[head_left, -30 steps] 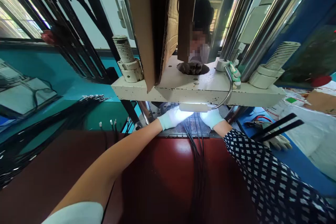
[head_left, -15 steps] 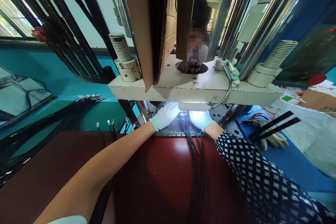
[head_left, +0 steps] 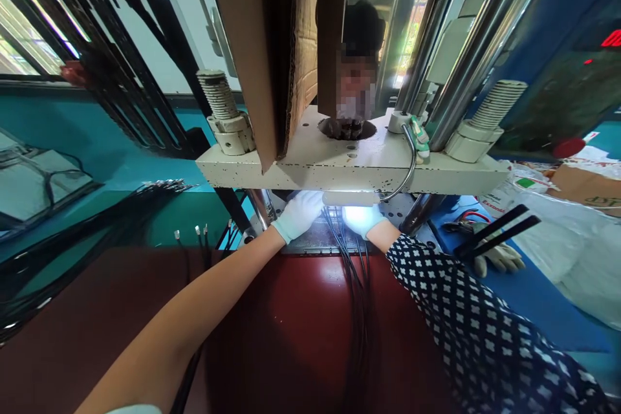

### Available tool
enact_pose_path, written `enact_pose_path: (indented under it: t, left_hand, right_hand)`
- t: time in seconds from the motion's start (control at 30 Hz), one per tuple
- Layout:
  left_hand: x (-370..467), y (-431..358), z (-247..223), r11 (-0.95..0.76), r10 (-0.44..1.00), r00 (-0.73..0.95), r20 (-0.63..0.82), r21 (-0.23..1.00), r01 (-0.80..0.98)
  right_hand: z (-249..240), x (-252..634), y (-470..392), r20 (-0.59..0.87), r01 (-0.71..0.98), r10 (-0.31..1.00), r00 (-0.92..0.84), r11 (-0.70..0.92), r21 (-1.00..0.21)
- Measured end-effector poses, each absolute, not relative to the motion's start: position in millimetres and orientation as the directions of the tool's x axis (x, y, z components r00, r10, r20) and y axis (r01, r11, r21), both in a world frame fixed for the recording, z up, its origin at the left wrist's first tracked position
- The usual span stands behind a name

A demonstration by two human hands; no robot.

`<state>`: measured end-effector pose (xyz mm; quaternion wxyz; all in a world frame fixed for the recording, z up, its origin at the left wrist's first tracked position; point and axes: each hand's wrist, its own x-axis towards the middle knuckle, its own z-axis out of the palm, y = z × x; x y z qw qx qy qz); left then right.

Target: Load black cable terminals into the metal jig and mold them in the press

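Observation:
Both my hands wear white gloves and reach under the pale press plate (head_left: 286, 174). My left hand (head_left: 301, 212) lies at the left of a bundle of black cables (head_left: 353, 278); its fingers are hidden by glare and the plate. To the right of the cables is my right hand (head_left: 361, 218), its fingers washed out by the bright lamp (head_left: 352, 198). The cables run from between my hands over the front edge of a metal mould (head_left: 315, 242) and down across the dark red table (head_left: 291, 323). Whether either hand grips a cable, I cannot tell.
Cables with connector ends (head_left: 165, 186) lie at the left. Threaded posts (head_left: 220, 100) and a cardboard sheet (head_left: 252, 45) rise above the plate. A loose work glove (head_left: 499, 259) and black strips (head_left: 504, 233) rest on the blue surface at right, beside plastic bags (head_left: 572, 252).
The view has shifted slightly, so the press sits a little further left. Red digits now show on the panel at right. Both hands stay under the plate by the cables.

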<state>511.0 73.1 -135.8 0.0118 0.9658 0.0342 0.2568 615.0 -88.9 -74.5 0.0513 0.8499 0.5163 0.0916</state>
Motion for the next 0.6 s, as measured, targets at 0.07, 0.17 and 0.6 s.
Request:
enact_pose_path:
  t: [0.07, 0.17, 0.6]
  left_hand:
    - [511, 74, -135, -0.997, 0.071, 0.862, 0.502, 0.025, 0.068]
    - [514, 77, -137, -0.998, 0.062, 0.866, 0.495, 0.014, 0.063]
    - [509, 74, -131, -0.998, 0.038, 0.870, 0.492, -0.032, 0.061]
  right_hand:
    - [-74, 614, -85, 0.112, 0.867, 0.881, 0.459, -0.472, 0.160]
    - [-78, 613, -75, 0.114, 0.875, 0.883, 0.455, -0.467, 0.127]
    - [-81, 612, -72, 0.132, 0.874, 0.882, 0.452, -0.468, 0.131]
